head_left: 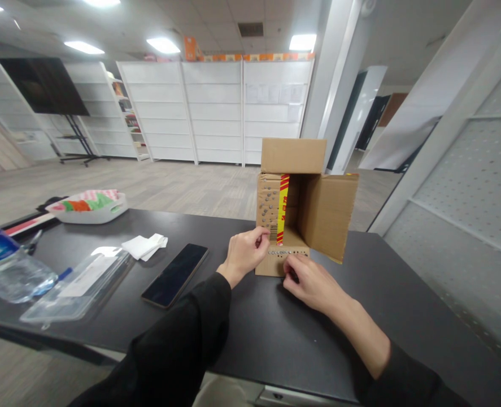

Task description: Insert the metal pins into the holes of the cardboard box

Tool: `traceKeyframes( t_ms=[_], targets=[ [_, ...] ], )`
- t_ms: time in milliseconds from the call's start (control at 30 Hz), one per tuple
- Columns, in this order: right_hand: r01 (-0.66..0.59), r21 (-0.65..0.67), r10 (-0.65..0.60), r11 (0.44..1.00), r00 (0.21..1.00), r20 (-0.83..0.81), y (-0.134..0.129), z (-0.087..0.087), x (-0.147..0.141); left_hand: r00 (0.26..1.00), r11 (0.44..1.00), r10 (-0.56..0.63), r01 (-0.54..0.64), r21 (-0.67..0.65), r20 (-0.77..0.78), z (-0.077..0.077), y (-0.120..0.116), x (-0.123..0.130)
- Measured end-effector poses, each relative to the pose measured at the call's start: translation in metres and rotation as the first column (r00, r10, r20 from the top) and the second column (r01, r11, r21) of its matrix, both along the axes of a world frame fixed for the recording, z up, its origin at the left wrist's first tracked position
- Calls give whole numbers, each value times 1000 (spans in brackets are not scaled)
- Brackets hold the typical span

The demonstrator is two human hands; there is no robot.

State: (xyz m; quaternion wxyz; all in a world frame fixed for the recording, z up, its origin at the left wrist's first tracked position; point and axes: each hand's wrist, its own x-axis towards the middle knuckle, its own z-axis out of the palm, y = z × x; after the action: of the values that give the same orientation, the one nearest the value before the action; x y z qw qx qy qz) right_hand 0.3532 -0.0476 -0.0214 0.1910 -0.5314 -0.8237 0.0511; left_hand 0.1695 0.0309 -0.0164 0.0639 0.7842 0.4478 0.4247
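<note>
An open cardboard box (323,213) stands on the black table (275,328), its flaps spread up and to the right, with a red-and-yellow tape strip down its left inner side. My left hand (245,252) curls its fingers against the box's near left corner. My right hand (312,281) pinches the lower front flap of the box, which carries a row of small dots. Both sleeves are black.
A dark phone (174,275) lies face up left of my hands. Folded white tissues (146,246), a clear plastic pouch (78,284), a water bottle (8,268) and a white tray of coloured items (90,206) sit further left. White shelving stands behind.
</note>
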Motion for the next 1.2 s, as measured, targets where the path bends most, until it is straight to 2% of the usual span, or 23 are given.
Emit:
traceKeyframes(
  t_ms=[267,567,767,933,1200],
  targets=[
    [-88,155,113,984,980,-163,5,-2,4,1000,1000,-6,6,-3,2,0,0,0],
    [-56,261,125,964,958,-258,9,-6,9,1000,1000,-5,5,-5,1,0,-1,0],
    [-5,320,116,947,937,-330,10,-3,10,1000,1000,8,-8,7,-19,-1,0,0],
    [112,359,43,927,917,-396,11,-3,13,999,1000,15,-15,1,-31,-1,0,0],
    [176,380,-7,908,913,-407,13,-4,18,999,1000,21,-21,5,-30,-3,2,-1]
  ],
)
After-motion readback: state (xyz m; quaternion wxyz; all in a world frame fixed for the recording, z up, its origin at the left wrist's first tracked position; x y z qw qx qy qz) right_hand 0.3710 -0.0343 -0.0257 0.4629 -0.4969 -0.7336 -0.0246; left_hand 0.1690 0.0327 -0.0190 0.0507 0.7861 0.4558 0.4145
